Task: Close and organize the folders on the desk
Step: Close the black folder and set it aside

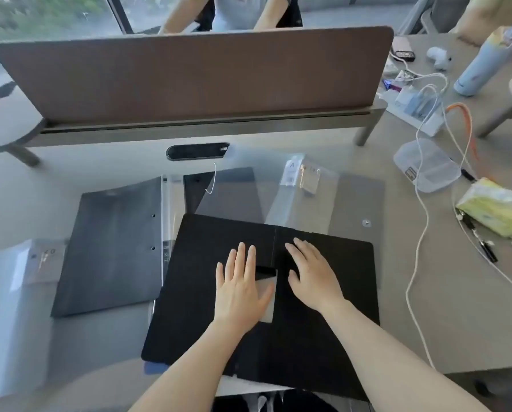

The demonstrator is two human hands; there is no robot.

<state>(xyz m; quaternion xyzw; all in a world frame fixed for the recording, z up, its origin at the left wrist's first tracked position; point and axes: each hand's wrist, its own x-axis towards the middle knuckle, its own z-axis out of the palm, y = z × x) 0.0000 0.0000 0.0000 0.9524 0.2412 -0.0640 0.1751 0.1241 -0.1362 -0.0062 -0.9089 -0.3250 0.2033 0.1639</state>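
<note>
Your left hand (238, 288) and right hand (314, 276) lie flat, fingers spread and gripping nothing, pressing the black folder (323, 337) down on the table (427, 322) nearest you. They sit either side of its centre fold, likely to keep it flat. The dark folder (112, 245) and clear folders (323, 197) lie open behind it.

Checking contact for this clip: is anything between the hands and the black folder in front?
Nothing visible. The left hand and right hand lie flat, fingers spread, directly on the black folder, one each side of its centre fold. A small grey flap sits between them, partly under the left hand.
</note>
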